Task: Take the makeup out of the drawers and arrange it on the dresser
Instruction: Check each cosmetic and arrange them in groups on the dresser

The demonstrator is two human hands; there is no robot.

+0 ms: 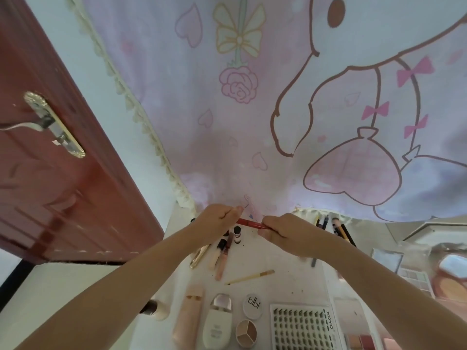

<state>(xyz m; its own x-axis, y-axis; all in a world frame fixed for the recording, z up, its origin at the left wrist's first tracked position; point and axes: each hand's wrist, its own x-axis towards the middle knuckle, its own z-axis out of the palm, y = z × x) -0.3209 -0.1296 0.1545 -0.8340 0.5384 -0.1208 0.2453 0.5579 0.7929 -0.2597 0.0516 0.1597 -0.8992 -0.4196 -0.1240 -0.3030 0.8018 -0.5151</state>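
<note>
Scanning the near edge: lash tray [302,329], round blbl pot [252,306], three-shade compact [246,333], white device [217,324] and pink tube [188,322] lie in a row on the tabletop [285,251].
Middle: a thin gold-tipped pencil [250,277] lies alone; beyond it, lip-gloss tubes [222,258] sit side by side.
Right side: palettes [414,281] in what I take for an open drawer; I can't tell more.
My left hand [217,222]: fingers curled, its grip pinching one end of the red pencil [251,223].
My right hand [285,233]: grip closed round the other end.
Task's thing: red pencil held level above the far tabletop, just before the cartoon curtain [252,109].
Step, as I judge: placing one taken-out item.
Next move: I'd free one hand and lay it by the dark pencils [341,231].
</note>
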